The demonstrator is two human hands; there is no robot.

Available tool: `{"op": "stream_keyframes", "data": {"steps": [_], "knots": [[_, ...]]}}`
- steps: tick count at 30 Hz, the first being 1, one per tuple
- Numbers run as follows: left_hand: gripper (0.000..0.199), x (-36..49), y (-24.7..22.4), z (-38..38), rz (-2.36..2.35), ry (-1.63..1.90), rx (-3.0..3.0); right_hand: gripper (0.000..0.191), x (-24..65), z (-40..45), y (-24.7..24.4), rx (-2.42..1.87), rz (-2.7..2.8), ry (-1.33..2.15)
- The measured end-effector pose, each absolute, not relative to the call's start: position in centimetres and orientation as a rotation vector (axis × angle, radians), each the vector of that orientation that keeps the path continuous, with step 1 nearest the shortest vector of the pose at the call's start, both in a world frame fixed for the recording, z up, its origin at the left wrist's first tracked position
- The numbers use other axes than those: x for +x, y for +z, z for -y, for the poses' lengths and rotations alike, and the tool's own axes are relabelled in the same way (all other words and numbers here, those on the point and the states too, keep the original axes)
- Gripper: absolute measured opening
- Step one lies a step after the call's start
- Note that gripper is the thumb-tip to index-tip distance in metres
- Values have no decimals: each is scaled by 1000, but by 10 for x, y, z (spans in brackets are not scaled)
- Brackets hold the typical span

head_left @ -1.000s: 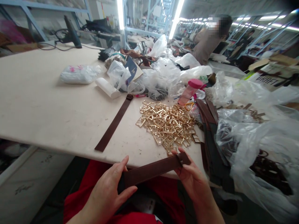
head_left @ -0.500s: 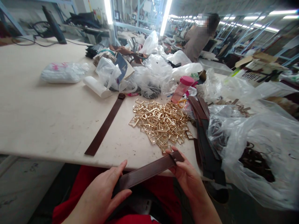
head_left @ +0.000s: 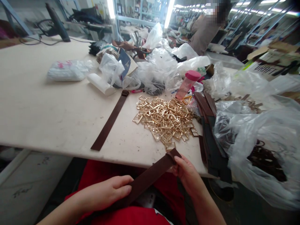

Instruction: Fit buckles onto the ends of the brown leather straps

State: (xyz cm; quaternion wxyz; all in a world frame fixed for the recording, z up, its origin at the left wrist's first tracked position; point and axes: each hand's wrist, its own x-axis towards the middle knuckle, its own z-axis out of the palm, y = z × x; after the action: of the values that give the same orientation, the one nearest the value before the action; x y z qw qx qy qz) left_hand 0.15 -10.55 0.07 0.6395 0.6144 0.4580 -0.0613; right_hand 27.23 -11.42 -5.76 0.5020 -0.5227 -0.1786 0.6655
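A brown leather strap [head_left: 150, 176] slants across my lap below the table edge. My left hand [head_left: 106, 192] grips its lower part with the fingers curled over it. My right hand [head_left: 186, 173] pinches its upper end, which has a folded loop, close to the table's front edge. Just beyond that end lies a heap of gold metal buckles [head_left: 165, 120] on the pale table [head_left: 47, 109]. A second brown strap [head_left: 111, 120] lies flat on the table to the left of the heap.
A stack of dark straps [head_left: 208, 131] lies right of the buckles, beside clear plastic bags [head_left: 260, 140]. A pink bottle [head_left: 187, 84], a white bagged bundle [head_left: 67, 70] and more crumpled bags sit farther back. A person [head_left: 203, 29] stands at the far end.
My left hand has slid down and left along the strap and turned palm down. The strap now tilts more steeply, its upper end still in my right hand.
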Motion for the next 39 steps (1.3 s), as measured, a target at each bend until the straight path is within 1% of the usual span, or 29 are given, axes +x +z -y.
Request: {"op": "stream_keyframes", "data": {"steps": [9,13,18,20,24,29,33,34,36,39], "knots": [[30,4,3,106,-1039,-98,1231,33,274,113,-54,-1323,427,1602],[26,11,6,102,-977,-107,1193,36,272,113,-54,-1335,446,1600],[20,43,0,89,-807,-1,1113,32,260,115,-51,-1267,643,1661],[19,54,-3,85,-796,42,1105,34,255,116,-48,-1260,722,1653],[24,64,-6,84,-817,77,1092,39,247,116,-44,-1277,803,1672],[43,79,-15,82,-821,266,1045,34,230,118,-43,-1213,832,1617],[36,89,-24,78,-884,327,1132,32,238,119,-44,-1197,987,1605],[35,90,-26,77,-904,324,1152,32,245,117,-44,-1225,1051,1559],[34,88,-29,75,-949,318,1145,35,263,108,-42,-1365,1188,1361],[37,84,-32,73,-989,326,1082,33,286,81,-37,-1725,1454,898]]}}
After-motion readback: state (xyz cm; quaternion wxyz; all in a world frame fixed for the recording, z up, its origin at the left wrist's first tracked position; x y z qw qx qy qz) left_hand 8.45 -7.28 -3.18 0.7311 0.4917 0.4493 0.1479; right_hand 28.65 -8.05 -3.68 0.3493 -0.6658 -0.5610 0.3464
